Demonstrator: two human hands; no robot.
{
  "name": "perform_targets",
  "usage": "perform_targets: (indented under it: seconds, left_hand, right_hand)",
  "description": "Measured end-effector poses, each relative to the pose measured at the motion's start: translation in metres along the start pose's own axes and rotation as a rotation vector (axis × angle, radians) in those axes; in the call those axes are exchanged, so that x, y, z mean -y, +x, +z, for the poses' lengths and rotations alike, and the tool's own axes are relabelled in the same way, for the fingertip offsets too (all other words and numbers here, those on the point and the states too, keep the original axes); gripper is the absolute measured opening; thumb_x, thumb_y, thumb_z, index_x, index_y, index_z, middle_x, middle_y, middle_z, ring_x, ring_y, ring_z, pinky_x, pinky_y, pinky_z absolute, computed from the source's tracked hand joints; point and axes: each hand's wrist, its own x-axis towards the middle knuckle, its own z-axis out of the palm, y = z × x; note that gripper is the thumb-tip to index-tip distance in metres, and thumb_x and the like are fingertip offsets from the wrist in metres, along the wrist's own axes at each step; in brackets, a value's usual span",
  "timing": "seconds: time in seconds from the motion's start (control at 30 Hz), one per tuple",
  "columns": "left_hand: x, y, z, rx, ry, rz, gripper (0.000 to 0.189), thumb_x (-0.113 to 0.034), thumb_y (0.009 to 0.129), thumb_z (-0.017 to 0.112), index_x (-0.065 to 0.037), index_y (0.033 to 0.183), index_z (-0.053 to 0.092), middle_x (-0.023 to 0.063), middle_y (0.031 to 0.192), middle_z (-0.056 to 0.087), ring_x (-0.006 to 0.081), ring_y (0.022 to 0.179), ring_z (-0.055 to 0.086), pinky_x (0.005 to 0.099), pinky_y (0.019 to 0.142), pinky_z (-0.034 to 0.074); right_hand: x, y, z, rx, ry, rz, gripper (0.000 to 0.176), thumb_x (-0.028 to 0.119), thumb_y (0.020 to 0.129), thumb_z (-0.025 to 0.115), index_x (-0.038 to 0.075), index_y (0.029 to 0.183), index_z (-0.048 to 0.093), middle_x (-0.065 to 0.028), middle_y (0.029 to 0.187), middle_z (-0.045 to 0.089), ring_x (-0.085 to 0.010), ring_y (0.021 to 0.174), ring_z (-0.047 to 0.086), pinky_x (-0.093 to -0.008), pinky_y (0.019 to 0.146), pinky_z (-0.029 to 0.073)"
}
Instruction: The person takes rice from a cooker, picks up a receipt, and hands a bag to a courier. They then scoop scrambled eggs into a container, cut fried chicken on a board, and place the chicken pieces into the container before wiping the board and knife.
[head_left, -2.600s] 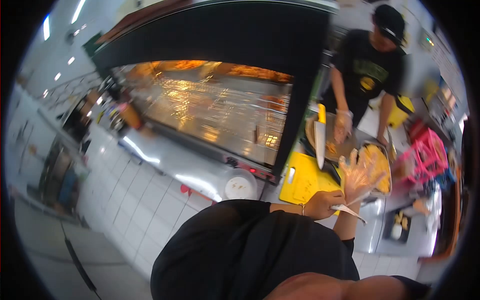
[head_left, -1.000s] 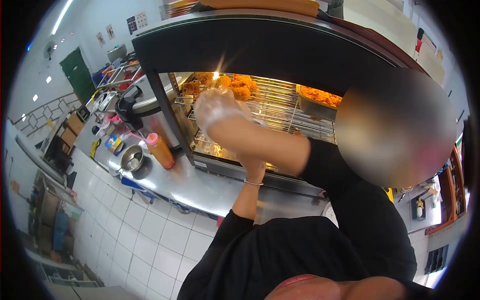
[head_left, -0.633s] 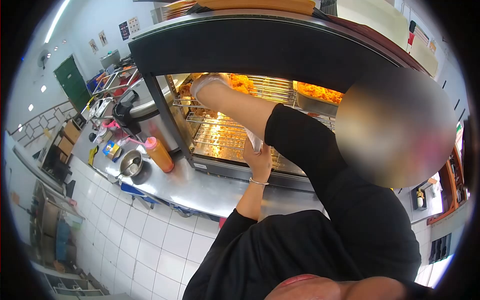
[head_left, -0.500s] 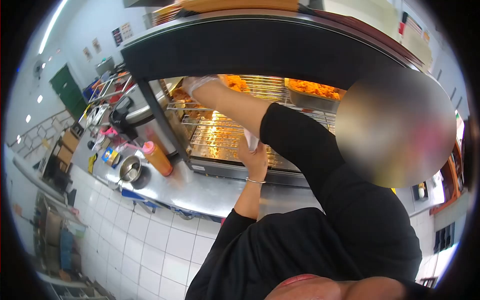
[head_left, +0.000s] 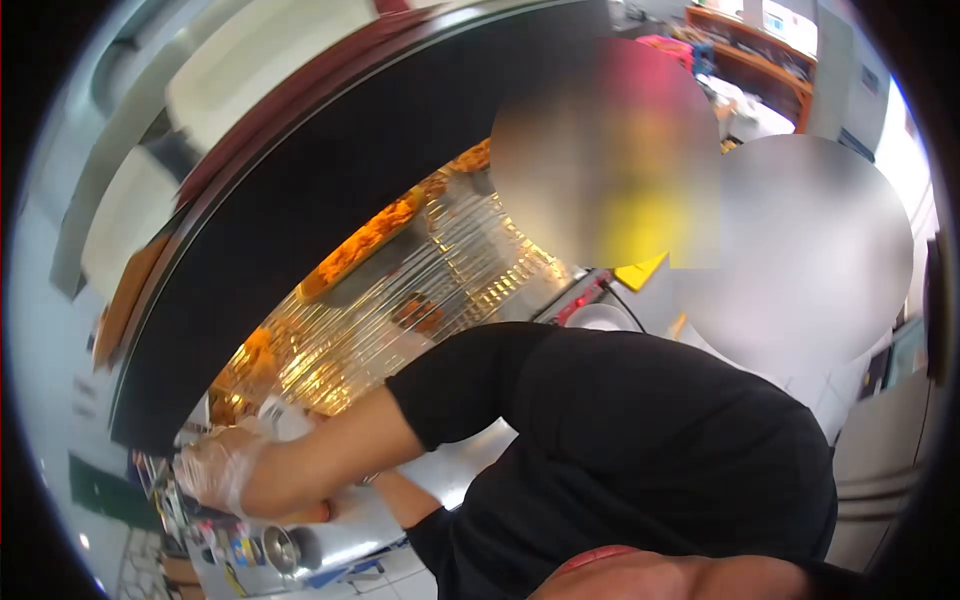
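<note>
My right hand (head_left: 215, 470), in a clear plastic glove, is at the left end of the heated display cabinet (head_left: 330, 200). Its fingers are curled, and whatever they hold is hidden. Beside the glove is a piece of white paper (head_left: 283, 416), perhaps a small bag. My left hand (head_left: 318, 420) is mostly hidden behind my right forearm and appears to grip this paper. A bracelet shows on the left wrist. Inside the cabinet, orange-brown fried food fills a tray (head_left: 345, 280). More pieces (head_left: 418, 312) lie on the wire rack (head_left: 460, 255).
A steel counter (head_left: 350, 535) runs along the cabinet's front, with a metal bowl (head_left: 281, 548) at its left. A red-edged device (head_left: 585, 297) and a yellow item (head_left: 640, 272) are on the right. Two areas there are blurred out.
My view has turned to the right and tilted. My gloved right hand has come out from the rack to the cabinet's front left, close to the white paper.
</note>
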Motion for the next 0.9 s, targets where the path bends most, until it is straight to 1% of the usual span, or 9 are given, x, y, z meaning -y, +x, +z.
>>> perform_targets:
  seconds: [0.2,0.27,0.33,0.43,0.5,0.57,0.67,0.83,0.9]
  left_hand:
    - [0.008,0.046,-0.026,-0.062,0.426,0.073,0.041,-0.028,0.087,0.075,0.005,0.11,0.067,0.0194,0.103,0.071,0.0259,0.089,0.067,0.0367,0.08,0.052]
    - [0.01,0.064,-0.038,-0.03,0.594,0.182,0.043,-0.032,0.091,0.07,0.004,0.114,0.066,0.0184,0.108,0.07,0.0303,0.09,0.067,0.0382,0.078,0.053]
    - [0.013,0.077,-0.046,-0.013,0.784,0.196,0.045,-0.034,0.093,0.068,0.002,0.119,0.063,0.017,0.112,0.068,0.0313,0.09,0.067,0.038,0.076,0.053]
    - [-0.006,0.078,-0.043,-0.096,0.927,0.018,0.047,-0.035,0.092,0.069,0.003,0.119,0.063,0.0174,0.111,0.069,0.0281,0.091,0.067,0.0364,0.076,0.053]
    - [-0.04,0.063,-0.025,-0.286,0.763,-0.058,0.045,-0.036,0.092,0.069,0.004,0.113,0.066,0.0195,0.109,0.069,0.0274,0.092,0.067,0.0368,0.079,0.054]
    - [-0.054,0.035,-0.013,-0.362,0.632,0.078,0.046,-0.036,0.092,0.07,0.004,0.114,0.066,0.0191,0.11,0.069,0.0271,0.093,0.067,0.0366,0.08,0.054]
    - [-0.072,-0.026,-0.005,-0.394,0.547,0.178,0.046,-0.036,0.092,0.07,0.004,0.115,0.066,0.0187,0.111,0.069,0.0268,0.094,0.066,0.0364,0.081,0.054]
    - [-0.094,-0.144,-0.006,-0.336,0.497,0.154,0.047,-0.036,0.092,0.07,0.004,0.117,0.065,0.0179,0.114,0.068,0.0262,0.097,0.066,0.036,0.083,0.053]
    - [-0.104,-0.175,-0.013,-0.319,0.499,0.115,0.048,-0.036,0.091,0.07,0.004,0.117,0.064,0.0175,0.115,0.068,0.0259,0.098,0.065,0.0359,0.084,0.053]
  right_hand:
    - [-0.066,-0.139,-0.074,-0.509,0.001,0.073,0.014,0.01,0.085,0.061,0.012,0.098,0.061,-0.0081,0.087,0.066,-0.0229,0.076,0.067,-0.0341,0.066,0.055]
    - [-0.064,-0.18,-0.178,0.319,0.044,0.665,0.027,0.021,0.087,0.061,0.005,0.109,0.065,-0.0111,0.114,0.065,-0.029,0.103,0.065,-0.0391,0.082,0.055]
    - [-0.131,-0.272,-0.134,-0.577,-0.042,0.344,0.025,0.02,0.079,0.076,0.011,0.101,0.067,-0.0095,0.09,0.069,-0.0238,0.079,0.068,-0.0342,0.069,0.055]
    - [-0.128,-0.302,-0.26,0.258,-0.299,1.413,0.039,0.035,0.071,0.079,0.01,0.1,0.07,-0.0122,0.095,0.071,-0.0279,0.086,0.069,-0.037,0.077,0.055]
    - [-0.184,-0.389,-0.277,0.036,-0.434,1.567,0.042,0.04,0.068,0.076,0.01,0.098,0.071,-0.0137,0.098,0.071,-0.0298,0.088,0.068,-0.0381,0.078,0.054]
    - [-0.243,-0.448,-0.303,0.141,-0.394,1.672,0.036,0.037,0.069,0.076,0.011,0.094,0.072,-0.0127,0.093,0.072,-0.0293,0.085,0.069,-0.038,0.076,0.055]
    - [-0.326,-0.522,-0.324,0.215,-0.239,1.636,0.027,0.029,0.073,0.074,0.013,0.096,0.074,-0.0104,0.1,0.073,-0.0318,0.093,0.069,-0.04,0.08,0.056]
    - [-0.499,-0.674,-0.282,0.435,-0.308,1.202,0.022,0.024,0.071,0.076,0.011,0.089,0.075,-0.0099,0.089,0.074,-0.0268,0.084,0.071,-0.0352,0.073,0.057]
    - [-0.521,-0.692,-0.281,0.682,-0.424,1.144,0.022,0.024,0.071,0.076,0.01,0.088,0.076,-0.0103,0.085,0.074,-0.0246,0.083,0.072,-0.0332,0.072,0.057]
